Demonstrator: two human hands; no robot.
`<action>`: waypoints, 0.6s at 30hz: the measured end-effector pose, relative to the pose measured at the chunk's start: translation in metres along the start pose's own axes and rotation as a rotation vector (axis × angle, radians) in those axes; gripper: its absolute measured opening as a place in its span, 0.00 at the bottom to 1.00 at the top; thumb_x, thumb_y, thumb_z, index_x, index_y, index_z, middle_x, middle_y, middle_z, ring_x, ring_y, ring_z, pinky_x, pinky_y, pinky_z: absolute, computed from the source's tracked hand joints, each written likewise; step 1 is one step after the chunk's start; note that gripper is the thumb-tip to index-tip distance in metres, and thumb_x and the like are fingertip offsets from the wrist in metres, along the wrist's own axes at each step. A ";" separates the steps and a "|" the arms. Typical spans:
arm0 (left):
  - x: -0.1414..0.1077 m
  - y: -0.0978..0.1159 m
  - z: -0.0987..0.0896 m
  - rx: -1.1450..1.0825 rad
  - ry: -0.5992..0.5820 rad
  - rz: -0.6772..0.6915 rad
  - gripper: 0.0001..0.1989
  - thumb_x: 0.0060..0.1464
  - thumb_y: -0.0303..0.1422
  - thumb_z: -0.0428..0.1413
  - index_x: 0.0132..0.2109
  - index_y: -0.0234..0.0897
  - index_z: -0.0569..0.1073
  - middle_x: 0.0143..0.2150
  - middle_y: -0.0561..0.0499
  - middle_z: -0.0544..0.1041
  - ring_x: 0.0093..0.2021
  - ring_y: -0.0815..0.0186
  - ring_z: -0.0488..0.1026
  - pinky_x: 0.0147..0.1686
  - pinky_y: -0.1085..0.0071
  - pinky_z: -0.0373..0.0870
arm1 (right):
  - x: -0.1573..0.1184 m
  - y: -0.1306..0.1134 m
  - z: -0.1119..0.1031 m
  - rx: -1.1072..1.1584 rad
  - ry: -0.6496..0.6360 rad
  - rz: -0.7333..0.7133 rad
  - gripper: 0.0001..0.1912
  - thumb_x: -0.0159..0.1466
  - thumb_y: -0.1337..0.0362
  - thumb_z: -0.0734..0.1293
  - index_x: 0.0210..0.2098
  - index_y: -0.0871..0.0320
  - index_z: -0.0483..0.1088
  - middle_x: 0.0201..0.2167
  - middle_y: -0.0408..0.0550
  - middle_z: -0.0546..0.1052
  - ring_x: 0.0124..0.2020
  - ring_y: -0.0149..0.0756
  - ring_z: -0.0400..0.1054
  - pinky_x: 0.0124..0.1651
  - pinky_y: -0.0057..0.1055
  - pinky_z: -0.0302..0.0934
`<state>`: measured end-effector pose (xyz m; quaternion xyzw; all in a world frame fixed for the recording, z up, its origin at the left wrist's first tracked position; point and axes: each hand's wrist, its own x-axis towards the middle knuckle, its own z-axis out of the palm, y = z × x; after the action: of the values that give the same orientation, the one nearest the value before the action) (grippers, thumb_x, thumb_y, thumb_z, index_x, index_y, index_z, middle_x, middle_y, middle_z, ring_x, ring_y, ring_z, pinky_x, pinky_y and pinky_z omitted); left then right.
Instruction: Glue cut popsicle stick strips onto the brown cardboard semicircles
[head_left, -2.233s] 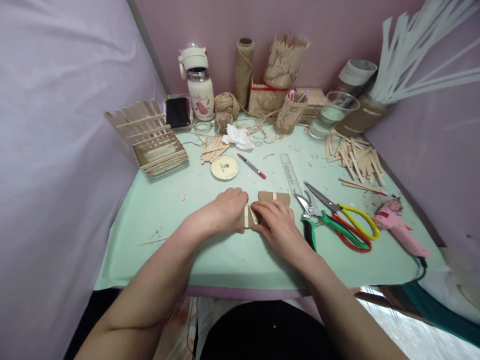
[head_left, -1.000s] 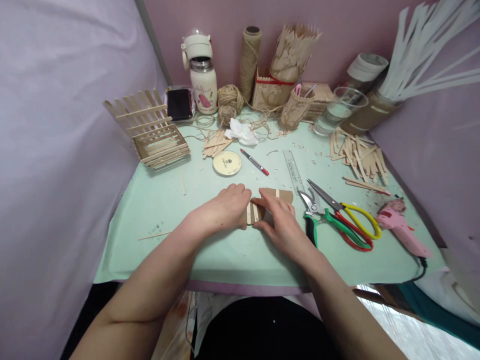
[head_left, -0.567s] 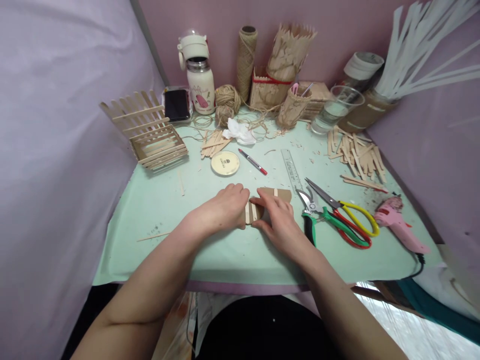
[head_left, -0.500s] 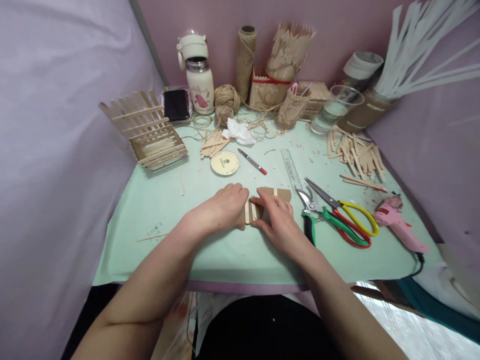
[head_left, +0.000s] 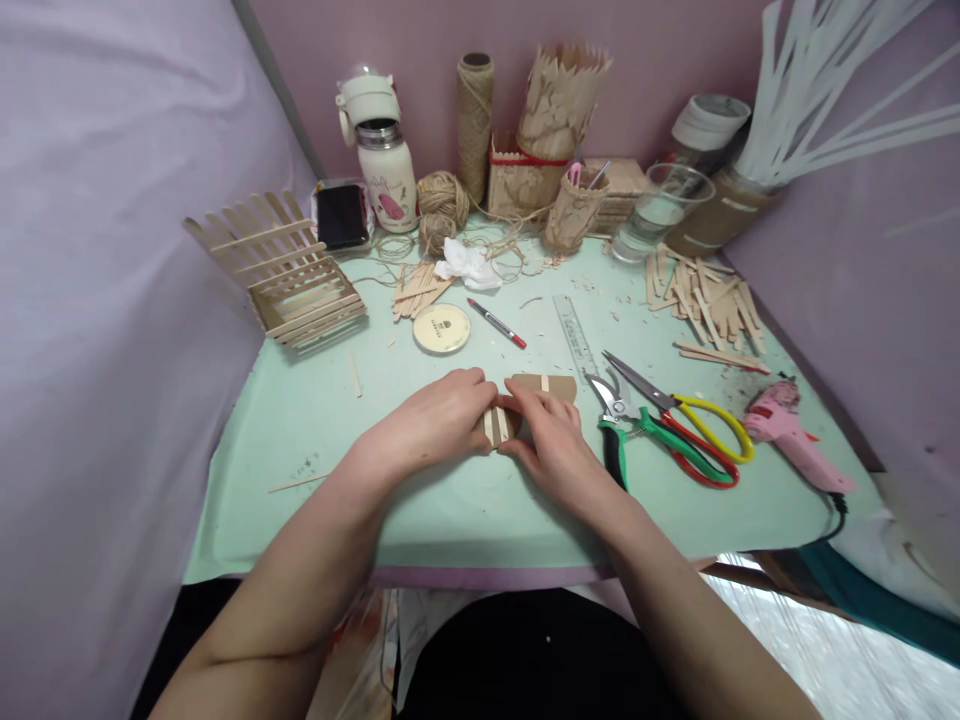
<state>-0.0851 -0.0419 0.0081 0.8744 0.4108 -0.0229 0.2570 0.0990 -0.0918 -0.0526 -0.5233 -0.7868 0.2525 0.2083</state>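
Near the front of the table lies a piece of brown cardboard (head_left: 559,388), with pale flat wooden strips (head_left: 502,427) across it. My left hand (head_left: 459,408) grips its left part, fingers over the top edge and thumb low by the strips. From the right, my right hand (head_left: 546,432) pinches the same piece, its index finger and thumb close to the strips. Both hands cover much of the cardboard, so its full shape is hidden. Green-handled pruning shears (head_left: 626,420) lie just right of my right hand.
Scissors (head_left: 686,410) and a pink glue gun (head_left: 795,435) lie at the right. Behind the hands are a ruler (head_left: 576,338), a red pen (head_left: 496,323) and a round lid (head_left: 441,329). A stick basket (head_left: 304,300) stands left, a water cup (head_left: 652,222) back right.
The whole view has shifted slightly. Both hands stay on the cardboard, and the right fingers have edged a little closer to the left hand over the strips.
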 end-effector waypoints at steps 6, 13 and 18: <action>0.000 -0.003 0.007 0.041 0.017 0.012 0.11 0.55 0.32 0.55 0.46 0.32 0.70 0.42 0.44 0.71 0.44 0.56 0.68 0.43 0.61 0.66 | 0.000 -0.002 -0.001 0.012 -0.006 0.008 0.36 0.64 0.69 0.65 0.67 0.49 0.47 0.58 0.49 0.73 0.60 0.50 0.59 0.60 0.55 0.53; 0.001 0.000 0.007 0.068 0.019 -0.008 0.10 0.55 0.31 0.55 0.44 0.32 0.70 0.40 0.44 0.72 0.42 0.57 0.68 0.41 0.62 0.66 | -0.001 -0.001 0.000 0.007 0.004 0.009 0.36 0.64 0.69 0.65 0.67 0.49 0.47 0.58 0.49 0.74 0.60 0.51 0.60 0.59 0.55 0.53; 0.003 0.001 0.007 0.083 0.011 -0.017 0.10 0.55 0.31 0.56 0.44 0.32 0.71 0.40 0.44 0.72 0.42 0.57 0.69 0.41 0.62 0.66 | 0.000 -0.001 0.001 -0.002 0.016 0.008 0.36 0.64 0.69 0.65 0.67 0.49 0.47 0.58 0.49 0.74 0.60 0.51 0.60 0.59 0.55 0.53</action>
<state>-0.0816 -0.0438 0.0013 0.8809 0.4182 -0.0373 0.2183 0.0976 -0.0928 -0.0526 -0.5287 -0.7832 0.2483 0.2131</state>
